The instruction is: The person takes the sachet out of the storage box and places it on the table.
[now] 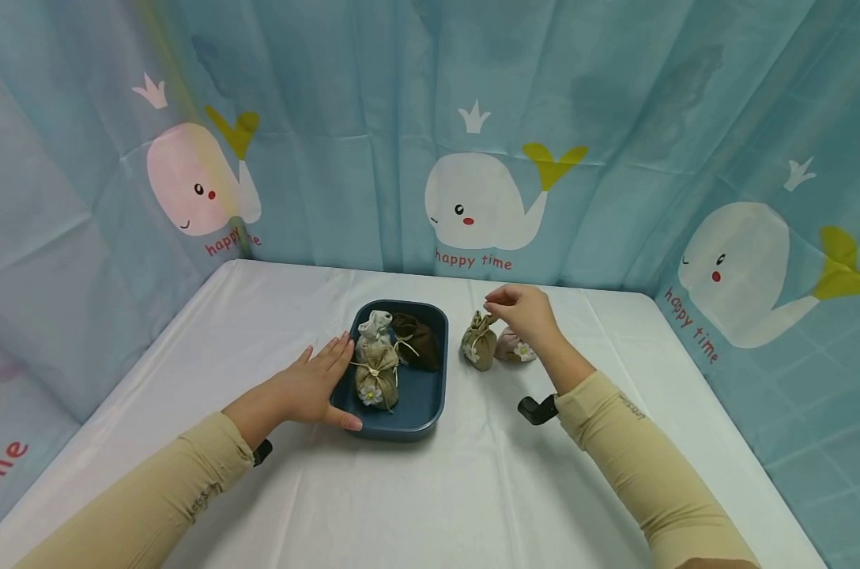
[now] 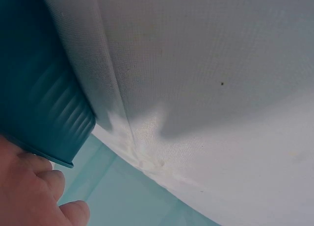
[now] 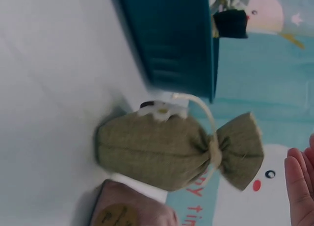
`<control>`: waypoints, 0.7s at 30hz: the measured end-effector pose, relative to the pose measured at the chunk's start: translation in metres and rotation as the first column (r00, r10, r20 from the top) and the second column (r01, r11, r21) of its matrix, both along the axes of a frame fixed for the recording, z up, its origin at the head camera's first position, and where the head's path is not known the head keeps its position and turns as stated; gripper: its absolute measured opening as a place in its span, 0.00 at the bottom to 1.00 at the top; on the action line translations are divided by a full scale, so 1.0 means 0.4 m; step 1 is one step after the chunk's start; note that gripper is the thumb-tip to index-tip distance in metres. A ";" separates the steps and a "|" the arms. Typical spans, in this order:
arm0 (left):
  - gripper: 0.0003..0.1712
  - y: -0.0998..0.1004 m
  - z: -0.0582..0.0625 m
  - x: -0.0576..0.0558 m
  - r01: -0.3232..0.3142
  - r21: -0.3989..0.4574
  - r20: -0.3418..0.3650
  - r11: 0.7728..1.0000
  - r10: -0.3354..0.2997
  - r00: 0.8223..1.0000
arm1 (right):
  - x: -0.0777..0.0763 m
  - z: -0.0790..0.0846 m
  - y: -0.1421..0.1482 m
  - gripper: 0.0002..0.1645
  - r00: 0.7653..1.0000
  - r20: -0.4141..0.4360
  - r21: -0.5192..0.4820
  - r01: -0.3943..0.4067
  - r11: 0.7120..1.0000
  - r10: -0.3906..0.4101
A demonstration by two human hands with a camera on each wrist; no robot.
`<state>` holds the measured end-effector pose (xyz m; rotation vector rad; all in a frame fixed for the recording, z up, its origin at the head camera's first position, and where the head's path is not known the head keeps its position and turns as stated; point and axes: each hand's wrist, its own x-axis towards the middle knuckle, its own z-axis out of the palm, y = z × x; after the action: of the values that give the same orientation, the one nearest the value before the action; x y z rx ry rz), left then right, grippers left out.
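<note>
A blue bin (image 1: 414, 412) stands on the table. My left hand (image 1: 314, 385) rests along its left rim, with fairly straight fingers and the thumb at the front corner. Inside the bin are an olive drawstring sachet (image 1: 377, 381) with a white flower, a pale grey sachet (image 1: 375, 325) behind it and a dark brown sachet (image 1: 417, 341). Right of the bin, another olive sachet (image 3: 152, 150) stands upright. My right hand (image 1: 526, 310) hovers by its gathered top; in the right wrist view, the fingers (image 3: 297, 182) are apart from the cloth. Beside it sits a pink sachet (image 1: 513, 348), partly hidden.
A white cloth (image 1: 430, 506) covers the table. Blue curtains (image 1: 316, 197) printed with whales hang close behind the table and along both sides. A black wrist-camera mount (image 1: 537, 410) sticks out below my right wrist, above the cloth.
</note>
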<state>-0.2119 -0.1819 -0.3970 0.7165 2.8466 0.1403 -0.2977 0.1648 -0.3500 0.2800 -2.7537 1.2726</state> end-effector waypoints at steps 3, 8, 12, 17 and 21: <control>0.73 0.000 0.002 0.001 0.001 0.004 0.000 1.000 -0.001 1.000 | 0.007 0.011 -0.016 0.10 1.000 -0.013 -0.018 -0.022 1.000 0.022; 0.73 -0.001 0.001 0.002 0.000 -0.001 0.004 1.000 0.000 1.000 | 0.018 0.024 -0.047 0.11 0.999 -0.002 -0.045 -0.054 0.998 0.054; 0.73 -0.002 0.000 0.001 0.004 0.003 0.002 1.000 -0.004 1.000 | 0.030 0.028 -0.076 0.11 0.994 0.029 -0.075 -0.107 0.991 0.110; 0.73 -0.001 -0.001 0.000 -0.001 -0.010 0.009 1.000 0.001 1.000 | 0.049 0.030 -0.114 0.08 0.987 0.038 -0.053 -0.154 0.987 0.157; 0.74 0.000 -0.001 -0.001 -0.003 -0.007 0.010 1.000 0.003 1.000 | 0.058 0.025 -0.140 0.10 0.980 0.044 -0.014 -0.192 0.981 0.192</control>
<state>-0.2122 -0.1818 -0.3975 0.7080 2.8370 0.1337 -0.2746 0.1088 -0.3400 0.5345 -2.8144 1.3506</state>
